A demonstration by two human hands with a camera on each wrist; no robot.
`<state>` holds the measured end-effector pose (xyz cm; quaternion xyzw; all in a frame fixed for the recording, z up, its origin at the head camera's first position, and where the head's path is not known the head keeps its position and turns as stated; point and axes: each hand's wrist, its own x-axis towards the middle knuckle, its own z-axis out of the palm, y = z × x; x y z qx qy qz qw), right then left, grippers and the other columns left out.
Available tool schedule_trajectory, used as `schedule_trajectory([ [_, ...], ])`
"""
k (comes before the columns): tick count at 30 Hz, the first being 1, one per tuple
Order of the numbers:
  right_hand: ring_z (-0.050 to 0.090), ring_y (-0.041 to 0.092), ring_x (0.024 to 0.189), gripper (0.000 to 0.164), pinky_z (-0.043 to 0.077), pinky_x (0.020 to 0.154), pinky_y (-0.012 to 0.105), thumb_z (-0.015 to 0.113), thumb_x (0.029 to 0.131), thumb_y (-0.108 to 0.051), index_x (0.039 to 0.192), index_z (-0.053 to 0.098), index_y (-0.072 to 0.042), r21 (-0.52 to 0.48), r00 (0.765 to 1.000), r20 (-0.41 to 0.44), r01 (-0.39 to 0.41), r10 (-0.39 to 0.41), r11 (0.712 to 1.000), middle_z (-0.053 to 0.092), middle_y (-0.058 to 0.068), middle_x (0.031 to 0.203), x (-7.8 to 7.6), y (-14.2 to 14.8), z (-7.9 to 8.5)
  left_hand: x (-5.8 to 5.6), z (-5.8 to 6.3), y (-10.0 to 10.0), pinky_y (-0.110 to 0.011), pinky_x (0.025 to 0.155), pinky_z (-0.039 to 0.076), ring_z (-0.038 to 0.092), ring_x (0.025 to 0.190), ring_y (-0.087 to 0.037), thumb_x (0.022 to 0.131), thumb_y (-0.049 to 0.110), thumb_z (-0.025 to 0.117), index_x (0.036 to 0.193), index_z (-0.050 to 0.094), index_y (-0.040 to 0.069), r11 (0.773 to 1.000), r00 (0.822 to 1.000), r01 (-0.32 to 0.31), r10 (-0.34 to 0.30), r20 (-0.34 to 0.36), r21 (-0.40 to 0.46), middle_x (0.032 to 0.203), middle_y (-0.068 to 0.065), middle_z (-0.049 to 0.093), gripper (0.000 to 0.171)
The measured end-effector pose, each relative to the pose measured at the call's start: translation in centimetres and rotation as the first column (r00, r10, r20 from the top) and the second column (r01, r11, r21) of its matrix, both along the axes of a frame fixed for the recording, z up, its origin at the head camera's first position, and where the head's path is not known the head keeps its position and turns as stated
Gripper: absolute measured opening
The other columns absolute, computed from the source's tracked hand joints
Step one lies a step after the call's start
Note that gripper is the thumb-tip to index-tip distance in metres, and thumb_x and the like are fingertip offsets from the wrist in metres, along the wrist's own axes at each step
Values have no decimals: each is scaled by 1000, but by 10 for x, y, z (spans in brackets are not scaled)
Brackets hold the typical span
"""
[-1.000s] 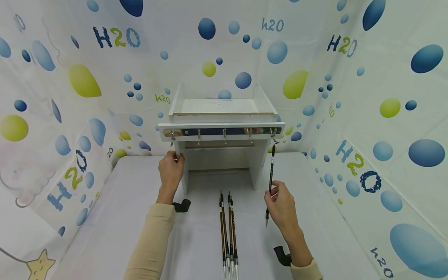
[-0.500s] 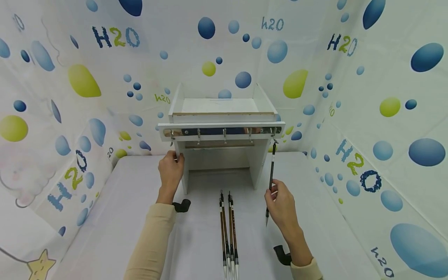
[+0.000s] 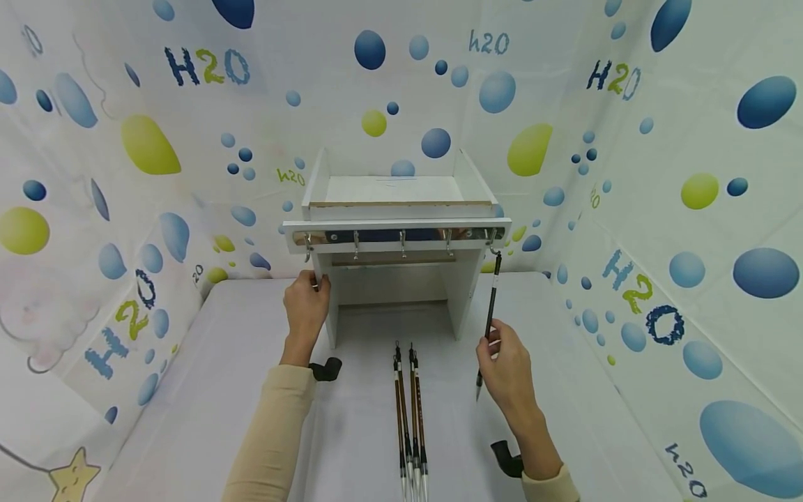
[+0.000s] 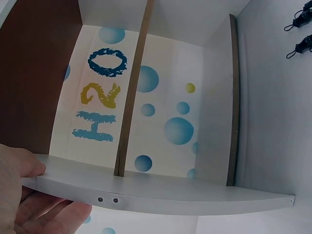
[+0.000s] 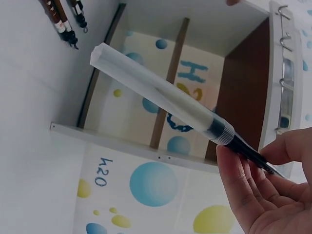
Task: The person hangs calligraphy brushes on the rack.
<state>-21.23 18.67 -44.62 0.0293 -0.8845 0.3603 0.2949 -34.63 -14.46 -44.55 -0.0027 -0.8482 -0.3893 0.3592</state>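
Note:
My right hand [image 3: 507, 366] pinches a dark writing brush [image 3: 492, 300] between thumb and fingers, tip down and tilted slightly. The brush's upper end is right at the rightmost hook [image 3: 493, 238] of a metal hook rail [image 3: 379, 236]. In the right wrist view a clear cap [image 5: 146, 87] covers the pale bristles. My left hand [image 3: 305, 307] grips the left side panel of a white shelf [image 3: 401, 210], which carries the rail along its front. The left wrist view shows the thumb inside the panel [image 4: 161, 197] and the fingers outside it.
Several brown brushes [image 3: 410, 418] lie side by side on the white table [image 3: 364, 418] before the shelf, loops toward it. The other hooks bear nothing. Patterned cloth walls [image 3: 401, 90] stand behind and at both sides.
The brush's upper end has risen slightly and swung right at the rightmost hook. My right hand has shifted a little upward with it; the left hand holds still.

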Motion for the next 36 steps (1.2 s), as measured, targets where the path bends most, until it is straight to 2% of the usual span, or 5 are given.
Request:
schedule_trajectory([
  [9, 66, 21, 75, 35, 54, 58, 24, 63, 91, -2, 123, 60, 10, 16, 999, 47, -7, 6, 1000, 70, 17, 92, 0, 1, -5, 1, 0, 0, -55, 73, 57, 74, 81, -42, 92, 10, 65, 97, 67, -12, 1000, 1000, 2, -2, 4, 0, 91, -28, 73, 22],
  [18, 65, 21, 76, 35, 52, 58, 20, 62, 92, -4, 125, 59, 9, 2, 997, 79, -7, 6, 1000, 70, 17, 93, 0, 2, -6, 0, 1, 0, -56, 73, 56, 74, 80, -42, 92, 10, 64, 97, 67, -11, 1000, 1000, -3, 3, -2, -2, 91, -28, 73, 22],
  [24, 66, 21, 74, 35, 53, 57, 21, 63, 91, -3, 124, 59, 10, 14, 999, 48, -9, 8, 1000, 70, 18, 92, 0, 2, -4, -1, 1, 0, -56, 73, 56, 74, 81, -42, 92, 10, 64, 96, 67, -11, 1000, 1000, -2, 2, -1, -5, 91, -29, 73, 21],
  [32, 65, 20, 71, 33, 52, 55, 24, 63, 89, 0, 121, 61, 10, 36, 1000, -5, -9, 9, 999, 70, 16, 87, -2, 3, -2, -1, 2, -1, -54, 76, 58, 75, 85, -41, 94, 12, 64, 101, 67, -11, 1000, 998, 18, -19, 61, 10, 96, -29, 73, 24],
  [36, 65, 20, 71, 34, 52, 54, 23, 63, 89, 0, 121, 61, 11, 35, 1000, -4, -13, 13, 999, 70, 16, 87, -3, 4, -2, 0, 2, -1, -54, 76, 58, 75, 86, -41, 94, 12, 63, 102, 67, -12, 1000, 998, 22, -23, 63, 13, 96, -30, 73, 25],
])
